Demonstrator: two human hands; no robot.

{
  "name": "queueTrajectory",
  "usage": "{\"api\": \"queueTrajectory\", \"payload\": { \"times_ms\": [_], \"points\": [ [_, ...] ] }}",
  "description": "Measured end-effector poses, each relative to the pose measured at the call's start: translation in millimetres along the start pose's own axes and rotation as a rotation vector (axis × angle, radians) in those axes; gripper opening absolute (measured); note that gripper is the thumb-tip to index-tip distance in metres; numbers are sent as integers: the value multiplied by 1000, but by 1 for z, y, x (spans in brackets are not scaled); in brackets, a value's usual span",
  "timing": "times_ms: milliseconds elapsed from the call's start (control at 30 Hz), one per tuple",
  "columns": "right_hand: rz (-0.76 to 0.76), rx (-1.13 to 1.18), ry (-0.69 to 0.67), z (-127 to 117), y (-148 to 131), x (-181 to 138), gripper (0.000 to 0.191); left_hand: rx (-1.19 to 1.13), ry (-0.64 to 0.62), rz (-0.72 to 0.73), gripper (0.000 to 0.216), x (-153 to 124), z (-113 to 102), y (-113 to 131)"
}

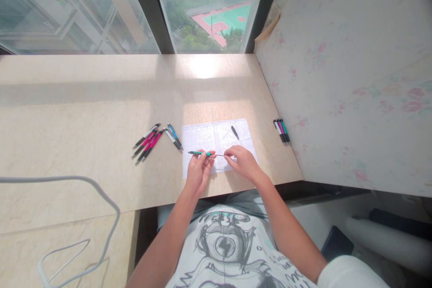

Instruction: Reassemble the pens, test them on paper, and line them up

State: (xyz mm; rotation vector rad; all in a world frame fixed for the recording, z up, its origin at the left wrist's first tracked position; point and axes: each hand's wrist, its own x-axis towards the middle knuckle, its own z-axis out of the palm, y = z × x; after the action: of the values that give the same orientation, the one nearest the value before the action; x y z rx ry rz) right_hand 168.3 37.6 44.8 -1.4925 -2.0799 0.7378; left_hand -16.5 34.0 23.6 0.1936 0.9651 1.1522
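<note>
My left hand (200,168) is closed round the barrel of a teal pen (197,153), held level over a sheet of white paper (216,137). My right hand (240,160) pinches the thin refill (220,155) that sticks out of the pen's right end. A small black pen part (235,132) lies on the paper beyond my right hand.
Several pens, pink, black and blue (155,140), lie on the beige desk (84,144) left of the paper. Three more pens (281,131) lie by the wall (337,76) at the right. A white cable (101,198) loops at the near left. A window is behind the desk.
</note>
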Motion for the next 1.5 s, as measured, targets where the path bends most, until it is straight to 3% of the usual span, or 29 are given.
{"api": "queueTrajectory", "payload": {
  "times_ms": [300, 533, 633, 800, 1167, 1333, 1500],
  "points": [
    [170, -196, 287, 11, 16, 17, 12, 10, 40, 66, 23, 5, -7, 6],
    [194, -250, 375, 9, 12, 43, 21, 29, 25, 34, 27, -2, -8, -2],
    [138, -172, 317, 10, 2, 36, 21, 35, 28, 35, 27, -3, -8, 0],
    [-27, -105, 41, 21, -19, 10, 16, 80, 6, 62, 26, -3, -6, 4],
    [49, -189, -117, 20, -17, -1, 12, 146, -45, 87, 30, -2, -6, 2],
    [121, -197, -78, 19, -9, -6, 9, 146, 40, 155, 27, 4, -11, 8],
    [329, -228, 44, 20, 4, -7, 10, 121, 96, 216, 24, 9, -18, 11]
  ]
}}
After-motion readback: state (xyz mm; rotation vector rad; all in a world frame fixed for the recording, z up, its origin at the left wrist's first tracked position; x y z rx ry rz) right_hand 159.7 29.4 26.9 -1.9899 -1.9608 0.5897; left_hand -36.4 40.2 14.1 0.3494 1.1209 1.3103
